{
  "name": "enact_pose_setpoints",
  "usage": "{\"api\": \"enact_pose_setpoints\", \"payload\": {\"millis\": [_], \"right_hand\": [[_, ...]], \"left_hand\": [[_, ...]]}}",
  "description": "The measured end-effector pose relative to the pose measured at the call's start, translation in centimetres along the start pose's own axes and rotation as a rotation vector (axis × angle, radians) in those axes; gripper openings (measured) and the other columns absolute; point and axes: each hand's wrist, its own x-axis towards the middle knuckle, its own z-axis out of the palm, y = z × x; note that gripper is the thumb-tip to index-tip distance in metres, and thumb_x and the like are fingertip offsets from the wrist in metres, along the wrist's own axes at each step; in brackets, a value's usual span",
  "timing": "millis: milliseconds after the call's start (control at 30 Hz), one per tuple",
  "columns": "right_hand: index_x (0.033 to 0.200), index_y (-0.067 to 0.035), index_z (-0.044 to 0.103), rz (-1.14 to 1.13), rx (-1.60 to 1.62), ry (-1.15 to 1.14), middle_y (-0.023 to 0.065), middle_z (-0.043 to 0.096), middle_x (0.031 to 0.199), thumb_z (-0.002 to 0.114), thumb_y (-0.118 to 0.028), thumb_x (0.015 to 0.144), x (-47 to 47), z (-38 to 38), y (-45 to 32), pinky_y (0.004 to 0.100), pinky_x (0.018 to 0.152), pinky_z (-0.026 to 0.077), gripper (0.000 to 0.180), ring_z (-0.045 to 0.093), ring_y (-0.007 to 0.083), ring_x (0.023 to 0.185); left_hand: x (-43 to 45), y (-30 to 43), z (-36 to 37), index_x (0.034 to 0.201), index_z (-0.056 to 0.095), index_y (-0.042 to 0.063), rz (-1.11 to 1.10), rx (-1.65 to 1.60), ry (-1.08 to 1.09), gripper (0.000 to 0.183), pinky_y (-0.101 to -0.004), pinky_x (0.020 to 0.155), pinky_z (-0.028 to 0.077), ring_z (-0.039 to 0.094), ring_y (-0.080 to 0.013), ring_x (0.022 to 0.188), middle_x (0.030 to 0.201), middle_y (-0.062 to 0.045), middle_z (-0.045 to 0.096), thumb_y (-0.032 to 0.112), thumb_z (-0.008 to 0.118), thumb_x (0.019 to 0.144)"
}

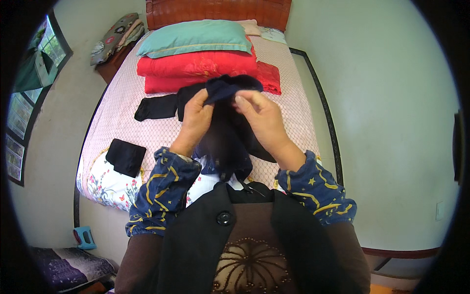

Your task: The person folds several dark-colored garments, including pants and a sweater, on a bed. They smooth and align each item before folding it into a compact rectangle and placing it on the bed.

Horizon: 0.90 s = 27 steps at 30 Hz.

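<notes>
A dark navy garment (226, 91) is held up over the bed, its black lower part hanging down towards me. Pinched at its upper edge, the cloth sits between the thumb and fingers of my left hand (197, 112). My right hand (265, 117) has thumb and fingertips together on the same edge, slightly blurred. Behind my left wrist, another black garment (158, 107) lies stretched out on the bed, partly covered by the held one. A folded black garment (126, 158) rests near the bed's left front corner. Blue denim-like cloth (209, 165) shows beneath the hanging part.
Across the bed (110, 114) lie a folded red quilt (198, 66) and a teal pillow (194, 38), below a wooden headboard (220, 14). A cabinet (114, 64) with folded bedding stands at left. A blue plastic stool (85, 237) is on the floor.
</notes>
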Motion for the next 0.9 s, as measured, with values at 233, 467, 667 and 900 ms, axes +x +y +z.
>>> {"api": "enact_pose_setpoints", "payload": {"millis": [233,467,667,900], "right_hand": [[0.131,-0.015,0.048,-0.743,-0.828,0.035,0.0127,0.056,0.12,0.078,-0.016,0.066,2.6,0.0,-1.7,0.0512,0.104,0.031,0.071,0.048,0.0334,0.119],[0.098,-0.002,0.06,-0.541,-0.551,0.098,0.0162,0.061,0.094,0.061,0.003,0.069,3.4,-1.5,-2.7,0.0349,0.079,0.049,0.029,0.061,0.0331,0.089],[0.103,-0.001,0.063,-0.445,-0.396,0.393,0.0128,0.066,0.092,0.056,0.003,0.074,4.5,-3.8,-4.1,0.0293,0.081,0.048,0.03,0.063,0.023,0.086],[0.105,0.0,0.063,-0.212,0.032,0.558,0.0036,0.064,0.095,0.06,-0.002,0.085,5.2,-8.0,-3.3,0.0248,0.078,0.048,0.02,0.059,0.0125,0.085]], "left_hand": [[0.5,3.4,-1.0,0.117,0.06,0.001,0.04,-0.042,-0.227,0.037,-0.0243,0.091,0.043,0.058,-0.0133,0.101,0.106,-0.006,0.064,-0.008,0.047,0.083],[-0.4,3.0,-1.6,0.111,0.057,0.001,-0.056,-0.131,-0.188,0.03,-0.0244,0.085,0.043,0.054,-0.01,0.091,0.094,-0.004,0.061,0.003,0.066,0.082],[-2.1,1.3,-2.6,0.101,0.059,0.001,-0.452,0.022,-0.289,0.021,-0.0241,0.072,0.043,0.05,-0.01,0.077,0.081,-0.001,0.056,0.011,0.067,0.084],[-1.7,-0.7,-2.9,0.104,0.06,0.004,-0.324,-0.247,-0.121,0.019,-0.0217,0.072,0.041,0.049,-0.0047,0.08,0.086,0.003,0.057,0.021,0.059,0.094]]}}
